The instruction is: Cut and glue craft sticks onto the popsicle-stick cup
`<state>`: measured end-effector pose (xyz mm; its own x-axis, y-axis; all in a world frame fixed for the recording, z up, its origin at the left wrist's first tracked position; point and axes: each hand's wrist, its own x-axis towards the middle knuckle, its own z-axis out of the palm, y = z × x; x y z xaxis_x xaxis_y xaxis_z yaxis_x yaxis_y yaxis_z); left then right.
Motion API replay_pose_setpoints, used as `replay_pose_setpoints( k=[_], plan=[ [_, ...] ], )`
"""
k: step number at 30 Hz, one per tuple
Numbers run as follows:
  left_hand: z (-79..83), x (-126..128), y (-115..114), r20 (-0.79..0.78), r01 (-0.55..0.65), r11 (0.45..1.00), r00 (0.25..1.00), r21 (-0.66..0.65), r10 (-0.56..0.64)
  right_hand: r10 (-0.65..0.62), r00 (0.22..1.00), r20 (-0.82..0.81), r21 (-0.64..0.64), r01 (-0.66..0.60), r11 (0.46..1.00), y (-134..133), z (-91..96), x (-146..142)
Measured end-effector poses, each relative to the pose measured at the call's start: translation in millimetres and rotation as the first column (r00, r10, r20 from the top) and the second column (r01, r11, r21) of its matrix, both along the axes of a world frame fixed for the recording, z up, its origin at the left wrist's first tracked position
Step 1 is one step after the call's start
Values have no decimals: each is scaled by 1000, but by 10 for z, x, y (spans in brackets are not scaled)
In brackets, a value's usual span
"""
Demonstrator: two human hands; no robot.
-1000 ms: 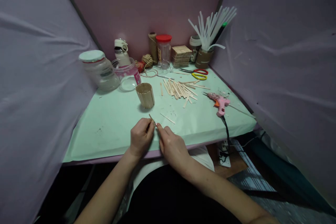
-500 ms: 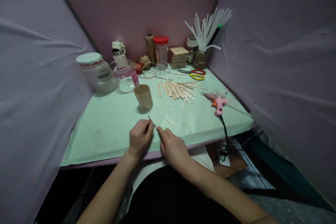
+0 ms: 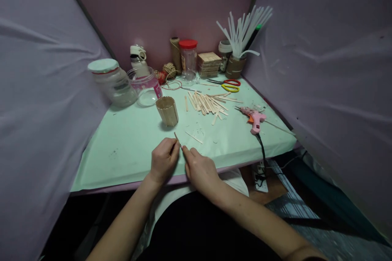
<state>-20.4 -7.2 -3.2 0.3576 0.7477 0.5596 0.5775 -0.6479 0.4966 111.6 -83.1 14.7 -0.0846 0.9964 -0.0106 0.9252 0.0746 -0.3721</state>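
Near the table's front edge, my left hand (image 3: 164,160) is closed on a thin wooden stick (image 3: 175,135), whose tip pokes up past the fingers. My right hand (image 3: 200,171) is closed beside it, forefinger pointing at the stick's lower part. Something small and thin shows at that fingertip; the rest is hidden in the palm, so I cannot name it. Just beyond the hands stands a cup made of wooden sticks (image 3: 168,112), upright. A thin sliver of wood (image 3: 194,137) lies to the right of the held stick.
A loose pile of craft sticks (image 3: 206,103) lies mid-table. A pink glue gun (image 3: 255,119) rests at the right, its cord dropping over the edge. Scissors (image 3: 230,85), clear jars (image 3: 147,87), a red-lidded jar (image 3: 188,61) and white glue sticks (image 3: 241,34) stand or lie toward the back.
My right hand has shifted slightly left, closer to my left hand. The held stick's tip has tilted a little more upright. The view has shifted slightly.
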Motion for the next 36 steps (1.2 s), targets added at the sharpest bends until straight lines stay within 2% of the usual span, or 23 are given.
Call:
replay_pose_setpoints(
  k=[3,10,17,26,31,36],
  plan=[
    [11,2,-2,5,-5,1000,1000,-8,5,-25,1000,-18,-23,25,999,-3,4,15],
    [23,0,-10,18,11,999,1000,-32,-10,-77,991,-111,61,84,995,21,76,4],
    [15,-1,6,16,24,999,1000,-47,-23,-43,997,-59,22,45,999,52,103,20],
    [15,-5,12,16,14,999,1000,-46,-14,-44,999,13,-58,44,997,45,50,27],
    [26,-7,0,27,22,999,999,-41,-20,-88,993,-81,-3,88,996,43,79,51],
    [33,-9,-3,34,29,998,999,-54,-27,-35,987,-156,66,45,997,53,88,45]
  ],
)
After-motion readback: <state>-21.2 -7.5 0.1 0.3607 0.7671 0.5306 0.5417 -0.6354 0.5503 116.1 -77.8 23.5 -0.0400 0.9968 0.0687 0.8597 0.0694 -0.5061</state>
